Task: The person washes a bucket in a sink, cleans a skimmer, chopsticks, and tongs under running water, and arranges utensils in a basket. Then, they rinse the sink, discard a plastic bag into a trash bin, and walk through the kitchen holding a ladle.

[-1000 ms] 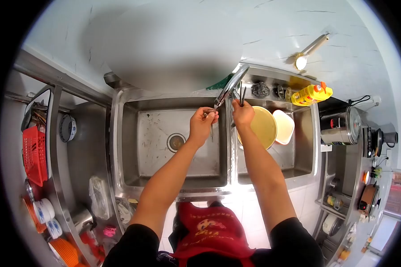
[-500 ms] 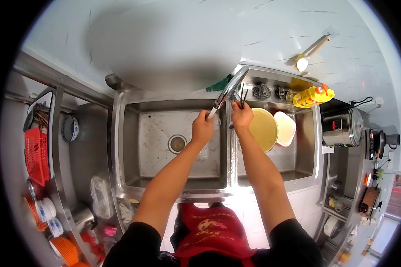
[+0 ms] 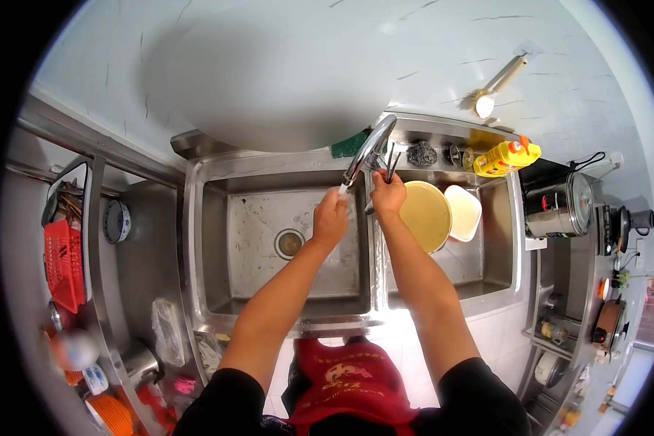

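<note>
Just under the tip of the curved metal faucet (image 3: 367, 151) is my left hand (image 3: 330, 219), its fingers curled together. A white bit shows between the spout and those fingers; water or nozzle, I cannot tell. What the fingers hold, if anything, is hidden. My right hand (image 3: 389, 195) grips thin dark utensils (image 3: 392, 164) above the divider between the two basins. Their upper ends stick out past the fingers, and a metallic end shows at the hand's left side. Right of that hand, a yellowish round basin (image 3: 426, 216) sits in the right sink, beside a white container (image 3: 463, 212).
The left sink basin (image 3: 269, 270) has a round drain (image 3: 290, 244) and scattered specks. Along the back ledge are a steel scourer (image 3: 421, 153) and a yellow bottle (image 3: 506, 158). A brush (image 3: 499, 89) hangs on the wall. A red basket (image 3: 65, 263) stands on the left shelf.
My left hand has shifted slightly down from the spout's tip, and more white shows there. The right hand keeps its grip on the utensils. The view has tilted a little.
</note>
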`<state>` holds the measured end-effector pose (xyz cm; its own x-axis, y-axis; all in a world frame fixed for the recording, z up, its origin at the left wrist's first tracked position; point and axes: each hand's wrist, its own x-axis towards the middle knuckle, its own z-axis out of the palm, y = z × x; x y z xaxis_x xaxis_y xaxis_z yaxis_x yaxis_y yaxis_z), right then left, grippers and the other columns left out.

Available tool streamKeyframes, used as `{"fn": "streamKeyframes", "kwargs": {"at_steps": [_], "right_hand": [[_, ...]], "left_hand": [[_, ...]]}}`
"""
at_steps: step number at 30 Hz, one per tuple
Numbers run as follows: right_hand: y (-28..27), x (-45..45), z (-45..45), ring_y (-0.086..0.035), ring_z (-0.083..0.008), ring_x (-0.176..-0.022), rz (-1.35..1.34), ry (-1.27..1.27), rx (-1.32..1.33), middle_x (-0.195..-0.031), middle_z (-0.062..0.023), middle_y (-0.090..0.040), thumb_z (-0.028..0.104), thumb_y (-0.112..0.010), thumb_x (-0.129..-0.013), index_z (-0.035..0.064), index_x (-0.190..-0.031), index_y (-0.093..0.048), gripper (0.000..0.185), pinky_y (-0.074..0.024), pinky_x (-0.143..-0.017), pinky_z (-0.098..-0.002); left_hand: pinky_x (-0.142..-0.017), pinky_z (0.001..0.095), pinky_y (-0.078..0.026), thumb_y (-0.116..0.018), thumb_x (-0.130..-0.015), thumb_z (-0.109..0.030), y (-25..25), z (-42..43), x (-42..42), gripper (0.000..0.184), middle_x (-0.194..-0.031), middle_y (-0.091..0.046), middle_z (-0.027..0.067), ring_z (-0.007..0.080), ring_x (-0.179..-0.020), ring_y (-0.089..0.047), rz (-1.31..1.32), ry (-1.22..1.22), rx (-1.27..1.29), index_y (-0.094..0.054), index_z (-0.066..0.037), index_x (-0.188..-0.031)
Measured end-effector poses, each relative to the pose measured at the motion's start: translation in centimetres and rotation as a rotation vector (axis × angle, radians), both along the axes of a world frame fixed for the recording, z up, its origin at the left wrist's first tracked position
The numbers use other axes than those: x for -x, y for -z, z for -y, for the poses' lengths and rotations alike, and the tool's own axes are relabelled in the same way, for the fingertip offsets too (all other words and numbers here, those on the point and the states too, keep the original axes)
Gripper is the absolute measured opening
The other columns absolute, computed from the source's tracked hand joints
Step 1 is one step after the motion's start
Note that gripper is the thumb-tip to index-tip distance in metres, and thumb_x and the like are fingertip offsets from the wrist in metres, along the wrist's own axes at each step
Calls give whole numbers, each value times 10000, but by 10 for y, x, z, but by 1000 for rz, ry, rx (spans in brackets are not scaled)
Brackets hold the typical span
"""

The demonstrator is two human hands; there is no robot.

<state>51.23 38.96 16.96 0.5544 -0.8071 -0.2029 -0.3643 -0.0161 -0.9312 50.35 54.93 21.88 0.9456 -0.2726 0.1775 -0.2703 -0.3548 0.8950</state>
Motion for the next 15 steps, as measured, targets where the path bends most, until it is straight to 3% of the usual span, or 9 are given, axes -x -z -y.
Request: {"fn": "streamKeyframes", "kwargs": {"at_steps": [2,6,8,11,12,15], "right_hand": [[-1,-1,1,-655,-215,-720,3,-8,-1,-759,-99,-677,228,-711,-793,52,-895,-690,204,-501,-707,-328],[-11,-4,7,-658,-243,-715,-25,-14,69,-758,-125,-672,224,-706,-793,46,-894,-688,205,-502,-700,-341],[-18,-9,25,-657,-277,-718,-209,24,296,-754,-160,-662,210,-702,-791,28,-890,-680,209,-502,-697,-355],[-36,-6,34,-635,-211,-565,20,-40,69,-710,-143,-668,223,-667,-817,-24,-842,-653,249,-498,-552,-333],[-44,-3,33,-614,-183,-531,40,-22,-3,-699,-128,-667,225,-647,-835,-30,-829,-642,254,-482,-515,-313],[-86,31,19,-545,-132,-484,53,-27,-66,-685,-93,-641,232,-599,-882,-30,-853,-611,264,-434,-450,-272]], "left_hand": [[-647,361,-469,-442,-958,-142,-7,-1,1,161,-765,-610,132,286,-712,-614,46,-29,69,-554,-34,-999],[-707,328,-482,-414,-958,-80,-1,-5,-6,174,-867,-633,134,252,-754,-617,98,-5,72,-559,-29,-1039],[-733,307,-495,-444,-955,-70,-2,-12,-8,161,-905,-653,100,197,-779,-626,10,109,139,-570,-22,-1044],[-731,316,-506,-531,-889,-46,-4,-29,-17,186,-881,-671,109,216,-771,-649,-81,106,164,-582,-39,-1067],[-724,298,-508,-555,-906,-109,-21,-34,-18,142,-882,-686,101,182,-768,-654,-164,31,122,-608,-26,-1007],[-724,281,-508,-534,-938,-154,-86,-66,-27,177,-871,-683,98,152,-762,-642,-65,-99,134,-601,4,-982]]}}
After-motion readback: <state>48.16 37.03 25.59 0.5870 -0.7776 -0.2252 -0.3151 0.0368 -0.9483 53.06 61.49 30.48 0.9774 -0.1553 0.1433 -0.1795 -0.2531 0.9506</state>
